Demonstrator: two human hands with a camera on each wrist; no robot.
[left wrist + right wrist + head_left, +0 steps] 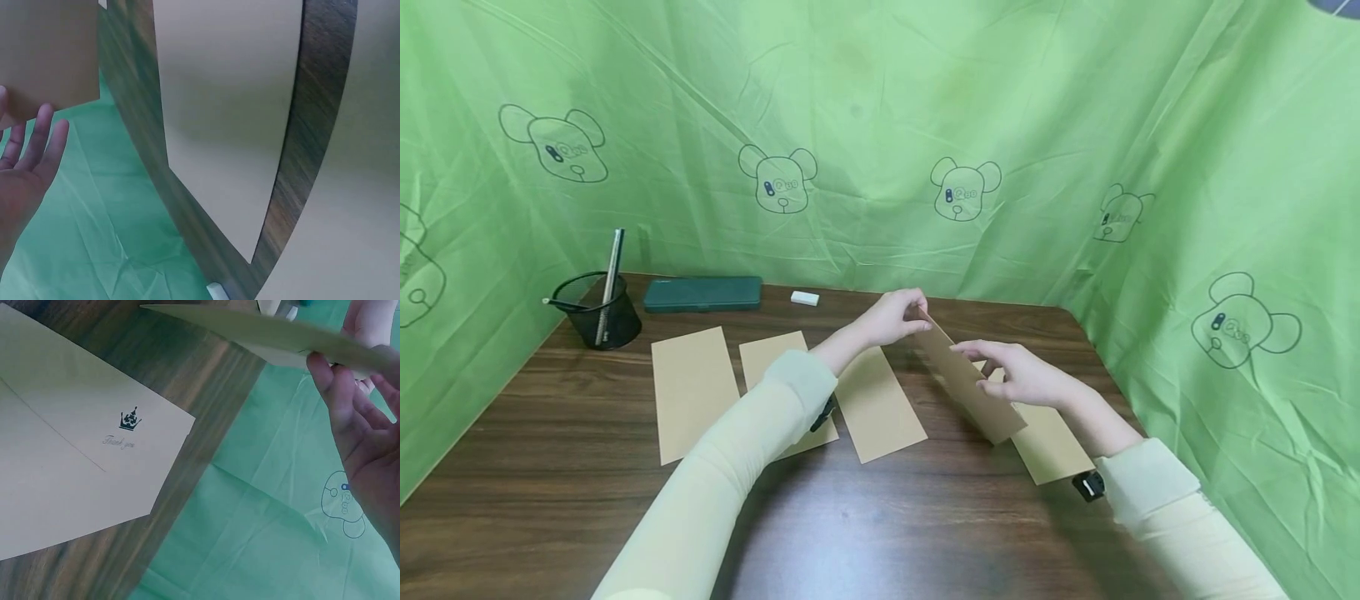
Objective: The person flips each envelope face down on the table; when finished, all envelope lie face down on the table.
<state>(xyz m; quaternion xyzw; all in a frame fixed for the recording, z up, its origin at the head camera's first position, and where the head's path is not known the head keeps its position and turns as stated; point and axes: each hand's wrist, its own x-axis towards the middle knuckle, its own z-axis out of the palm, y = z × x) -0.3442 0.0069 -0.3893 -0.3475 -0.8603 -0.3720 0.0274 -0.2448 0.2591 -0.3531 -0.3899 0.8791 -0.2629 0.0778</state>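
My left hand [891, 318] pinches the far end of a thin brown paper card [988, 412], which is tilted up off the table. In the left wrist view, fingers lie behind this card [50, 50]. My right hand [1026, 375] grips its right edge, thumb in front, some fingers partly hidden. Below the right hand a flat card [1052, 446] lies on the table; the right wrist view shows a printed crown and "Thank you" on this card [62, 487]. Three more flat cards lie to the left: one at far left [696, 392], one partly under the left arm, and one nearest the middle [880, 408].
A black mesh pen cup [613, 325] with a few writing tools stands at the back left. Beside it are a dark green flat case [703, 294] and a white eraser [805, 297]. Green curtains [865, 125] with printed animal heads border the brown wooden table [880, 533].
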